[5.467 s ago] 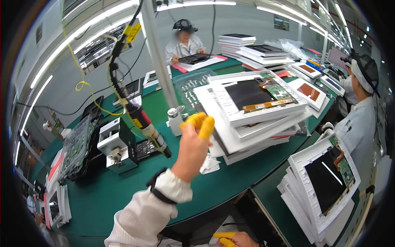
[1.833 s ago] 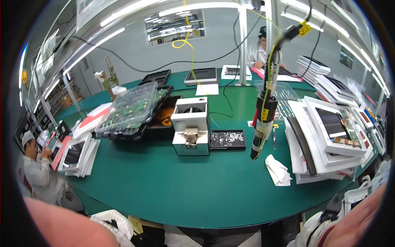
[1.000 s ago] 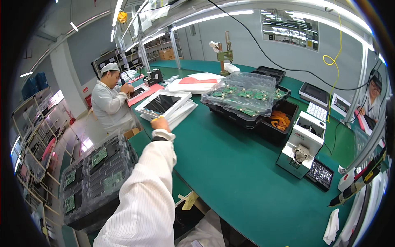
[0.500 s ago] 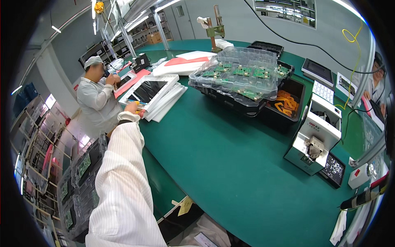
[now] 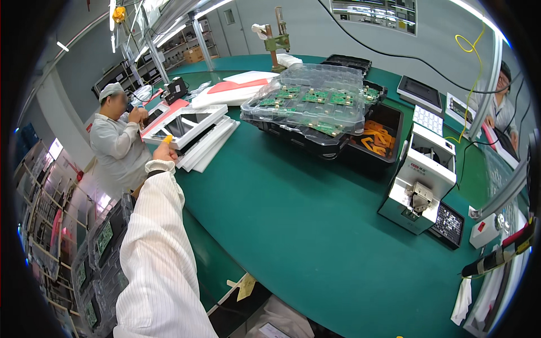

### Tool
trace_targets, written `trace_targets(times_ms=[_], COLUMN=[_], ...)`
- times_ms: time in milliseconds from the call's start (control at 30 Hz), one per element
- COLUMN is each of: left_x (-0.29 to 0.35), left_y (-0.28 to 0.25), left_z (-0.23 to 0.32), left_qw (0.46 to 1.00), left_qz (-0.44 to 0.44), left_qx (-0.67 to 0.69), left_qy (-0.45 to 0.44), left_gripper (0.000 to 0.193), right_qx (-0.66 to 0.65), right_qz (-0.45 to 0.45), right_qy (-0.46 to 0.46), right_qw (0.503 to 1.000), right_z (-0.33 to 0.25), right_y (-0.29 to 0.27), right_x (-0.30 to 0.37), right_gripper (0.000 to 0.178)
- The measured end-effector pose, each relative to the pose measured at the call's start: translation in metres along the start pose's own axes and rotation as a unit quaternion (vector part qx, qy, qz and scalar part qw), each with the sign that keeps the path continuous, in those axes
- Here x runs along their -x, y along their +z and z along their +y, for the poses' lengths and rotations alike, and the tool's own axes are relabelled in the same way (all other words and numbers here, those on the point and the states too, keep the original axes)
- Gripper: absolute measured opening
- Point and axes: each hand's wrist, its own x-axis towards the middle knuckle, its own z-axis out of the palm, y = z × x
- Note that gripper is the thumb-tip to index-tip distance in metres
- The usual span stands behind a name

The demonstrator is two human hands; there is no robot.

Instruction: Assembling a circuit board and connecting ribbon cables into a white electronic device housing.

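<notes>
My left hand (image 5: pixel 164 151) reaches out at the far left, a yellow finger cot on one finger. Its fingers are closed at the near corner of a glossy dark panel (image 5: pixel 178 127), which looks tilted at the left part of a white foam tray (image 5: pixel 217 115). Part of the grip is hidden behind the hand. More dark surface shows in the tray beside that panel. Under the tray lie several white foam sheets (image 5: pixel 209 147). My right hand is not in view; only a tiny yellow tip shows at the lower edge, too little to name.
Clear plastic trays of green circuit boards (image 5: pixel 313 98) rest on a black bin (image 5: pixel 394 129) holding orange parts. A white-and-silver machine (image 5: pixel 420 174) stands at the right. A co-worker (image 5: pixel 115 135) sits at the left, another person (image 5: pixel 501 107) at the far right. More board trays (image 5: pixel 104 242) stand lower left.
The whole view has shifted a little, so the scene sits farther left. The dark panel at my left hand now looks tilted, with more of the tray's dark contents beside it.
</notes>
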Motion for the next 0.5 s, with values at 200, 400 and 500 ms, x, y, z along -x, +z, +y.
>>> trace_targets(times_ms=[200,400,500], left_x=[-0.006,0.000,0.033], left_y=[0.005,0.018,0.050], left_z=[0.004,0.019,0.002], left_qw=[1.000,0.969,0.972], left_qz=[-0.024,-0.097,-0.087], left_qx=[0.012,0.217,0.206], left_qy=[-0.016,0.064,0.067], left_gripper=[0.019,0.039,0.040], right_qx=[0.009,-0.001,0.019], right_qz=[0.005,-0.007,-0.002], right_qy=[-0.008,-0.015,-0.008], right_qw=[1.000,1.000,1.000], right_z=[-0.002,-0.001,-0.002], right_y=[0.000,0.001,0.000], right_x=[-0.003,-0.006,-0.009], right_gripper=[0.014,0.014,0.014])
